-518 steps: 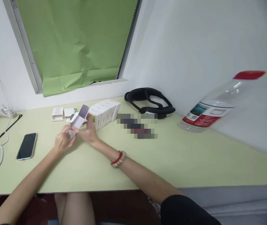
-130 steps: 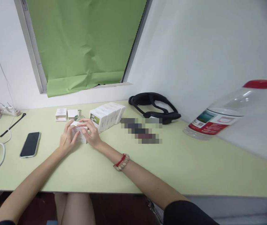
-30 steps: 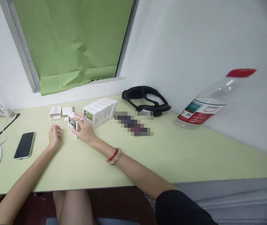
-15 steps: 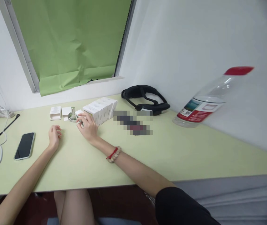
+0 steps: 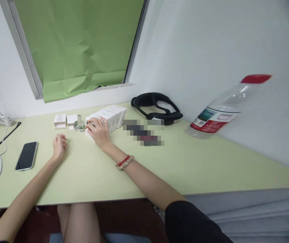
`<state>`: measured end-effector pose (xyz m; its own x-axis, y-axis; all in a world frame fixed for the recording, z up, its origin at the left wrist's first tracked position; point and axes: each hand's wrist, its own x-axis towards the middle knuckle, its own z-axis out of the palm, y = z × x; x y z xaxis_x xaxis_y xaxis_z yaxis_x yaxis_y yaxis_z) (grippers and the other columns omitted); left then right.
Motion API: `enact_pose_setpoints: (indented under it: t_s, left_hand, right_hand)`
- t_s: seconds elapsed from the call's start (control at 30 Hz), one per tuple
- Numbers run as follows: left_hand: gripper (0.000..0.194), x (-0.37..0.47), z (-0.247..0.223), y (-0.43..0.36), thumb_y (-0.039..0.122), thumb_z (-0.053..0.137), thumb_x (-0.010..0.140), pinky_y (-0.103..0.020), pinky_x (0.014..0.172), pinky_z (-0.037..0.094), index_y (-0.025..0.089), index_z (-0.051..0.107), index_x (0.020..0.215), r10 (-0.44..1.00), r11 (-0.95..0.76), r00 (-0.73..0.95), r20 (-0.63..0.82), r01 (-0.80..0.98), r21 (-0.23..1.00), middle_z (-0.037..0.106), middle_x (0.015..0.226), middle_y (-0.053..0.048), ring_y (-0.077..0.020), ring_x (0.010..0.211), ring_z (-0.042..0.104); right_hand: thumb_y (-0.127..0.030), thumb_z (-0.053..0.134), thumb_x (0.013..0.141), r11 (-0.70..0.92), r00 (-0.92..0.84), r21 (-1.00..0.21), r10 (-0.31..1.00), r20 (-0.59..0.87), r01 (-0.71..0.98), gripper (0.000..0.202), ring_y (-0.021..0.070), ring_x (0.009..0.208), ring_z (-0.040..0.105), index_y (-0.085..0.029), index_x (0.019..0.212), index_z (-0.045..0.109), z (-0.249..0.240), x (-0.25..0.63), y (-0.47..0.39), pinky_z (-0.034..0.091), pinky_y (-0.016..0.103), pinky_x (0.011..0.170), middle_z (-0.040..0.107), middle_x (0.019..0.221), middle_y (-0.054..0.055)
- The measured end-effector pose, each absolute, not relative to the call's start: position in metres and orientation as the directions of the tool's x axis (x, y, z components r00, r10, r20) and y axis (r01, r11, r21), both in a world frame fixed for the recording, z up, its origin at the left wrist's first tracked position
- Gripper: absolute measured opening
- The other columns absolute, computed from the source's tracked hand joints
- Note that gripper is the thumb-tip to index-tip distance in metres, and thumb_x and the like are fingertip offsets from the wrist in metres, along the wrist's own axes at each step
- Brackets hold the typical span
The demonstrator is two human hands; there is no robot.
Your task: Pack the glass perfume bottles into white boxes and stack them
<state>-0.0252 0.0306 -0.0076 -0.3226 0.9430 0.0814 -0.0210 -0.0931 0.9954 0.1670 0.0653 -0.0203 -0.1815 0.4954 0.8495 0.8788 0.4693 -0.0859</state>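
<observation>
My right hand [image 5: 99, 132] is curled over the near left end of a row of white boxes [image 5: 114, 116], its fingers around a white box [image 5: 89, 134] at that end. Just left of its fingertips a round clear glass bottle [image 5: 79, 125] stands on the table. Behind that bottle lies a white box piece [image 5: 71, 120], and further left sits a white box [image 5: 60, 121] with its near side open. My left hand [image 5: 59, 145] rests on the table with its fingers loosely bent and apart, holding nothing.
A phone [image 5: 27, 156] lies on the table [image 5: 88, 182] at the left, near a black stick-like item [image 5: 6, 136] and white cables. Right of the boxes are a blurred-out item [image 5: 144, 133], a black headset [image 5: 159, 108] and a large red-capped plastic bottle [image 5: 214, 116].
My right hand has moved slightly right, away from the round glass bottle, and a white box now shows under its fingers. My left hand has stayed in place.
</observation>
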Motion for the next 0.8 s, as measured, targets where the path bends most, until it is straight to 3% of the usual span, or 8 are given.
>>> enact_pose_setpoints:
  t_s: [0.3,0.37,0.47,0.6,0.67,0.8]
  left_hand:
    - [0.021,-0.028,-0.012,0.031,0.036,0.045,0.071,-0.018,0.038,0.028,0.017,0.052,0.075,0.960,-0.114,-0.252,0.122,0.047,0.992,0.052,0.072,0.000,-0.0070,0.047,0.044]
    - [0.020,-0.030,-0.015,0.033,0.035,0.043,0.074,-0.019,0.040,0.030,0.017,0.052,0.075,0.962,-0.139,-0.217,0.165,0.130,0.982,0.052,0.072,0.000,-0.0079,0.049,0.043]
    - [0.019,-0.033,-0.019,0.036,0.030,0.042,0.078,-0.023,0.052,0.039,0.017,0.055,0.076,0.961,-0.185,-0.120,0.250,0.391,0.902,0.056,0.073,-0.001,-0.0113,0.057,0.047]
    - [0.016,-0.035,-0.023,0.039,0.018,0.045,0.076,-0.034,0.082,0.045,0.017,0.060,0.082,0.926,-0.289,0.073,0.370,0.769,0.570,0.063,0.090,-0.008,-0.0207,0.087,0.057]
    - [0.026,-0.035,-0.025,0.040,0.011,0.044,0.073,-0.039,0.093,0.043,0.016,0.061,0.092,0.925,-0.298,0.143,0.353,0.849,0.437,0.064,0.103,-0.011,-0.0245,0.103,0.056]
    - [0.040,-0.036,-0.029,0.048,0.011,0.040,0.081,-0.044,0.106,0.036,0.017,0.058,0.117,0.946,-0.279,0.186,0.265,0.885,0.372,0.058,0.131,-0.012,-0.0250,0.125,0.050]
  right_hand:
    - [-0.014,0.056,0.091,0.456,-0.262,0.004,0.505,0.823,0.890,0.016,0.0224,0.120,0.048,-0.021,0.087,0.069,-0.022,0.166,0.068,0.024,0.047,0.112,0.065,0.111,0.006]
    - [-0.012,0.055,0.091,0.475,-0.275,0.026,0.464,0.842,0.879,0.017,0.0222,0.124,0.046,-0.020,0.087,0.069,-0.022,0.165,0.067,0.023,0.047,0.112,0.064,0.114,0.007]
    - [-0.009,0.051,0.091,0.586,-0.349,0.020,0.455,0.819,0.810,0.021,0.0210,0.121,0.049,-0.020,0.087,0.068,-0.020,0.155,0.059,0.026,0.044,0.109,0.065,0.115,0.007]
    - [-0.012,0.053,0.090,0.756,-0.541,-0.118,0.559,0.629,0.644,0.018,0.0197,0.106,0.056,-0.017,0.101,0.066,-0.021,0.130,0.037,0.037,0.038,0.100,0.065,0.110,0.008]
    - [-0.019,0.058,0.088,0.781,-0.607,-0.210,0.598,0.523,0.588,0.028,0.0223,0.119,0.051,-0.015,0.115,0.061,-0.025,0.119,0.027,0.036,0.038,0.105,0.057,0.128,0.011]
    - [-0.027,0.051,0.094,0.642,-0.552,-0.397,0.767,0.328,0.656,0.049,0.0248,0.133,0.041,-0.009,0.139,0.044,-0.031,0.110,0.019,0.028,0.042,0.114,0.042,0.146,0.015]
